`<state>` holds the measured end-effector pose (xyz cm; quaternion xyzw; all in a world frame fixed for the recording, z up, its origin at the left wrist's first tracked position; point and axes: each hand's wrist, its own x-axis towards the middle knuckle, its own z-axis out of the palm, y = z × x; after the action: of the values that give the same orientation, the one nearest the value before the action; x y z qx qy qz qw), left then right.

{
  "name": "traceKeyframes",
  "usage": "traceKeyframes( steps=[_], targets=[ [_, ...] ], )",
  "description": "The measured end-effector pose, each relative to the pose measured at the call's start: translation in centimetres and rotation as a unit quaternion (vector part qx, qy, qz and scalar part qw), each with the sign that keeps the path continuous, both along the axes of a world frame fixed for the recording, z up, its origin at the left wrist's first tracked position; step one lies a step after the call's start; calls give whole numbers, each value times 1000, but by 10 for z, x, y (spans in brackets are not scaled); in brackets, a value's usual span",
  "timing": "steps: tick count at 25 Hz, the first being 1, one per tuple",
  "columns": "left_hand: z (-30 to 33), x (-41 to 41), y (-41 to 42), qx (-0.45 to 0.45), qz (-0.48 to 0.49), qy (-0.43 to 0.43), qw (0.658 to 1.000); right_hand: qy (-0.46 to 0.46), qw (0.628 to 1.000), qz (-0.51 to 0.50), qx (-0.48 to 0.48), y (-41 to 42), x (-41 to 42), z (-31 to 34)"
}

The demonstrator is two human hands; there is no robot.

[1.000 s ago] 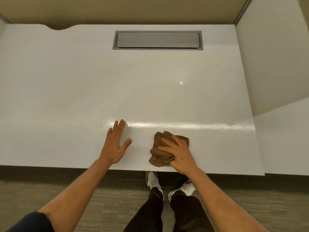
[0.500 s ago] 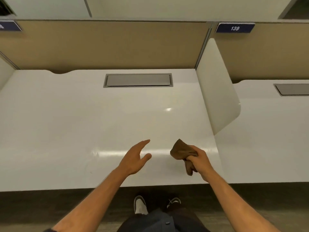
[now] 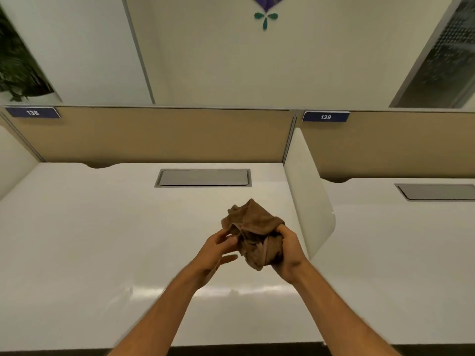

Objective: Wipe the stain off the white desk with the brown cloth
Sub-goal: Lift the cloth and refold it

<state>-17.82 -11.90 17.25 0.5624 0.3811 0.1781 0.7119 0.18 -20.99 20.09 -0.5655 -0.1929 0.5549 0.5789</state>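
Hands meet at the middle of the view, raised above the white desk [image 3: 90, 240]. The right hand [image 3: 289, 255] grips the brown cloth [image 3: 253, 232] from its right side, fingers curled into the bunched fabric, so that the cloth stands up as a crumpled wad with a peak at the top and loose folds hanging below. The left hand [image 3: 217, 249] comes in from the left with its fingers [image 3: 226, 238] touching the cloth's left edge; whether they pinch a fold or only rest against it cannot be told, as the fingertips are blurred. One lower finger of that hand points out straight beneath the wad. Both bare forearms reach up from the bottom edge, and the cloth is off the desk surface, held in the air over its right half.

Desk surface is glossy, with a pale band of reflected light across the near part. No stain can be made out on it at this sharpness. A grey recessed cable hatch [image 3: 203, 178] sits at the back of the desk. A white rounded divider [image 3: 308, 201] stands at the desk's right edge, with a neighbouring desk [image 3: 398, 253] beyond it. Behind runs a tan partition [image 3: 154, 134] bearing blue number plates reading 138 [image 3: 32, 112] and 139 [image 3: 325, 116]. Green foliage [image 3: 15, 70] shows at the upper left
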Motion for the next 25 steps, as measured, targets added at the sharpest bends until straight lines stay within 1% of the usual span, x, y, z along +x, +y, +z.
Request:
traceKeyframes(
  steps=[3, 5, 7, 10, 13, 16, 18, 20, 21, 23, 25],
  targets=[
    [9, 7, -3, 31, 71, -23, 997, -14, 1000, -6, -4, 7, -3, 9],
    [19, 7, -7, 40, 129, -23, 991, -31, 1000, -2, -3, 8, -5, 14],
    [29, 4, -9, 64, 167, -14, 984, -52, 999, -1, 15, 6, -5, 19],
    [40, -2, -8, 148, 186, 17, 971, -80, 996, 12, 39, 6, -5, 24],
    [45, -7, -5, 216, 184, 36, 958, -103, 993, 27, 43, 5, -3, 20],
    [50, -10, 0, 276, 186, 30, 942, -125, 991, 31, 31, 4, -5, 17],
    [56, -15, 8, 318, 165, 25, 934, -212, 976, 52, 28, 8, -13, 20],
    [61, -23, 19, 348, 123, 40, 929, -315, 942, 106, 45, 19, -25, 31],
    [63, -27, 25, 355, 99, 47, 928, -352, 924, 141, 53, 28, -33, 37],
    [66, -39, 38, 354, 57, 49, 932, -404, 893, 194, 49, 49, -52, 46],
    [68, -54, 51, 337, 68, 28, 939, -427, 880, 205, 24, 69, -67, 50]
  ],
)
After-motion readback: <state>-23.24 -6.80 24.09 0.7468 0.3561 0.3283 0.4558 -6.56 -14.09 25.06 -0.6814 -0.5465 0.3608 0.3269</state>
